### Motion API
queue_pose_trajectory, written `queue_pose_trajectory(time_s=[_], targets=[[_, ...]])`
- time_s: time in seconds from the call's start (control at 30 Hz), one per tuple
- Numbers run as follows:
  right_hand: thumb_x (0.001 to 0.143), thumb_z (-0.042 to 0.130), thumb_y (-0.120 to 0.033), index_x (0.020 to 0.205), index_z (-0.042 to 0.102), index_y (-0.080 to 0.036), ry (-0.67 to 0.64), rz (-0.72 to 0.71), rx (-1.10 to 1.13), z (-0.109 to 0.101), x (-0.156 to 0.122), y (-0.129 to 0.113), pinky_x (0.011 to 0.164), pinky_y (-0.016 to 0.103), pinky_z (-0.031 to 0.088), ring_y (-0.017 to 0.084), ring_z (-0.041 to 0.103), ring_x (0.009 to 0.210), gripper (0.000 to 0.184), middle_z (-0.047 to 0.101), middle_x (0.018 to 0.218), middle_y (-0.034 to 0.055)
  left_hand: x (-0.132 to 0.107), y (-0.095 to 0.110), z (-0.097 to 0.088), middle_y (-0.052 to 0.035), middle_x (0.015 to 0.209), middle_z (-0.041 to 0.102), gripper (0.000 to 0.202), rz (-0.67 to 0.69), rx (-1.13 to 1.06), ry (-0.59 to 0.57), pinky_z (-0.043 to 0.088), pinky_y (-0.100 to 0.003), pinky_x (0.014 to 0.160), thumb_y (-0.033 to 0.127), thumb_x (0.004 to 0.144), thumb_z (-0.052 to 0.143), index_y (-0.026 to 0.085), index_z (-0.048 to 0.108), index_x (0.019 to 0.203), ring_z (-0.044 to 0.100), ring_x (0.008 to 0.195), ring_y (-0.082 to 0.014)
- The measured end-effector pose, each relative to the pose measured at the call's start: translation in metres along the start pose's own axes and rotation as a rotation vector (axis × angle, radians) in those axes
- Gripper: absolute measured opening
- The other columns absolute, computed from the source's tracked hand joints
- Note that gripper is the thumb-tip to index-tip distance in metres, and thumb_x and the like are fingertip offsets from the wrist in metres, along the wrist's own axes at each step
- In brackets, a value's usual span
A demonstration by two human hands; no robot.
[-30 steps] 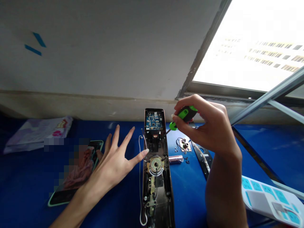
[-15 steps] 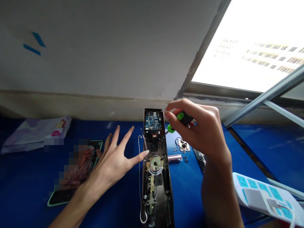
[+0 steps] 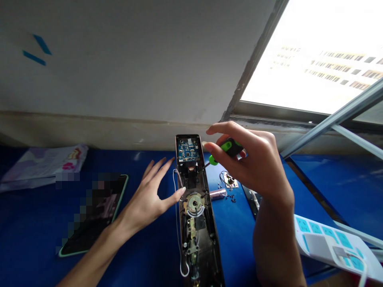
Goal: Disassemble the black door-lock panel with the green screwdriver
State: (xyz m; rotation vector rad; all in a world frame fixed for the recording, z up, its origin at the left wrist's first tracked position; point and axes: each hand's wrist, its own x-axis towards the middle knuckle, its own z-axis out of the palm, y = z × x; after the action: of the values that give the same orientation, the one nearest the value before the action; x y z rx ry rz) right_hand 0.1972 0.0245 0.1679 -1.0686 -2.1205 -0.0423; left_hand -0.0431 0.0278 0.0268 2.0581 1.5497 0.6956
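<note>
A long black housing [image 3: 206,239], which looks like an opened door lock, lies lengthwise on the blue table. Inside its far end sits a blue circuit board [image 3: 188,150], and nearer to me is a round metal part [image 3: 195,203]. My right hand [image 3: 251,159] grips a green and black screwdriver [image 3: 229,146], its shaft slanting down to the housing just below the board. With fingers spread, my left hand [image 3: 152,195] rests its thumb at the housing's left edge. A thin white cable [image 3: 177,223] runs along that edge.
Right of the housing are a pinkish cylinder [image 3: 218,194], several small screws [image 3: 231,198] and a small board with a knob-like part [image 3: 230,180]. A phone [image 3: 98,215] and a plastic packet [image 3: 44,163] lie left. A white power strip [image 3: 332,243] is at right.
The housing's far end has shifted slightly left, with the screwdriver tip following. My left fingers have come closer together and nearer the housing. The phone's screen has turned darker.
</note>
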Motion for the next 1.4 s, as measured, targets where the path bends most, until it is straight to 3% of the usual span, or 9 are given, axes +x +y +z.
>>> queue_pose_trajectory(time_s=[0.1, 0.33, 0.57, 0.7, 0.93, 1.13, 1.2, 1.27, 1.4], targets=[[0.099, 0.068, -0.031, 0.111, 0.070, -0.018, -0.003, -0.012, 0.018, 0.000, 0.000, 0.001, 0.056, 0.024, 0.048, 0.008, 0.061, 0.060, 0.018, 0.074, 0.079, -0.0016, 0.000, 0.004, 0.001, -0.0119, 0.167, 0.042, 0.085, 0.071, -0.102, -0.008, 0.028, -0.055, 0.129, 0.061, 0.092, 0.060, 0.018, 0.040, 0.161, 0.030, 0.158, -0.0350], [0.096, 0.057, -0.014, 0.124, 0.066, -0.021, -0.044, 0.010, 0.089, -0.003, -0.002, 0.001, 0.064, 0.025, 0.051, 0.009, 0.059, 0.064, 0.030, 0.071, 0.084, -0.0020, 0.003, 0.006, 0.007, -0.0125, 0.165, 0.042, 0.084, 0.104, -0.409, -0.042, 0.033, -0.045, 0.129, 0.048, 0.093, 0.066, 0.013, 0.035, 0.163, 0.041, 0.153, -0.0287], [0.094, 0.073, -0.033, 0.102, 0.073, -0.019, 0.153, 0.050, -0.148, 0.007, -0.001, -0.001, 0.055, 0.028, 0.042, 0.010, 0.050, 0.053, 0.016, 0.063, 0.064, -0.0035, 0.003, 0.012, 0.015, -0.0145, 0.164, 0.045, 0.087, 0.086, -0.635, -0.057, 0.042, -0.042, 0.124, 0.039, 0.092, 0.070, 0.011, 0.031, 0.164, 0.053, 0.146, -0.0298], [0.098, 0.065, -0.025, 0.107, 0.073, -0.022, 0.071, 0.030, -0.065, 0.006, -0.001, -0.004, 0.059, 0.026, 0.045, 0.008, 0.052, 0.057, 0.012, 0.066, 0.071, -0.0037, 0.003, 0.012, 0.017, -0.0169, 0.162, 0.048, 0.092, 0.069, -0.751, -0.073, 0.046, -0.043, 0.121, 0.038, 0.090, 0.074, 0.011, 0.028, 0.165, 0.058, 0.140, -0.0315], [0.088, 0.055, -0.006, 0.122, 0.069, -0.018, -0.086, 0.035, 0.176, -0.006, -0.003, -0.005, 0.067, 0.026, 0.050, 0.011, 0.060, 0.071, 0.039, 0.069, 0.086, -0.0008, 0.004, 0.009, 0.019, -0.0168, 0.158, 0.053, 0.091, 0.064, -0.748, -0.069, 0.048, -0.046, 0.119, 0.036, 0.089, 0.075, 0.013, 0.030, 0.165, 0.059, 0.139, -0.0316], [0.092, 0.067, -0.019, 0.095, 0.073, -0.018, 0.085, 0.045, 0.013, 0.002, -0.001, -0.003, 0.058, 0.028, 0.044, 0.009, 0.053, 0.058, 0.007, 0.067, 0.070, -0.0023, 0.004, 0.009, 0.020, -0.0154, 0.161, 0.049, 0.090, 0.090, -0.741, -0.071, 0.050, -0.044, 0.117, 0.035, 0.090, 0.074, 0.015, 0.029, 0.165, 0.058, 0.141, -0.0307], [0.095, 0.068, -0.023, 0.090, 0.073, -0.019, 0.110, 0.032, 0.006, 0.004, 0.000, -0.002, 0.057, 0.027, 0.044, 0.008, 0.053, 0.056, 0.008, 0.066, 0.067, -0.0031, 0.004, 0.009, 0.020, -0.0154, 0.162, 0.049, 0.089, 0.098, -0.726, -0.060, 0.051, -0.043, 0.115, 0.036, 0.090, 0.073, 0.015, 0.030, 0.165, 0.058, 0.140, -0.0309], [0.097, 0.064, -0.018, 0.099, 0.074, -0.019, 0.080, 0.006, 0.038, 0.003, -0.001, -0.002, 0.059, 0.026, 0.047, 0.008, 0.056, 0.058, 0.010, 0.068, 0.071, -0.0028, 0.004, 0.007, 0.020, -0.0147, 0.161, 0.050, 0.088, 0.105, -0.691, -0.055, 0.053, -0.042, 0.114, 0.038, 0.091, 0.072, 0.016, 0.030, 0.165, 0.059, 0.139, -0.0306], [0.084, 0.059, -0.003, 0.127, 0.066, -0.017, -0.055, -0.030, 0.148, -0.006, -0.003, -0.003, 0.064, 0.026, 0.054, 0.010, 0.063, 0.068, 0.046, 0.073, 0.088, 0.0002, 0.005, 0.002, 0.016, -0.0103, 0.162, 0.050, 0.082, 0.159, -0.475, -0.012, 0.050, -0.044, 0.117, 0.044, 0.092, 0.069, 0.021, 0.035, 0.164, 0.055, 0.143, -0.0298]])
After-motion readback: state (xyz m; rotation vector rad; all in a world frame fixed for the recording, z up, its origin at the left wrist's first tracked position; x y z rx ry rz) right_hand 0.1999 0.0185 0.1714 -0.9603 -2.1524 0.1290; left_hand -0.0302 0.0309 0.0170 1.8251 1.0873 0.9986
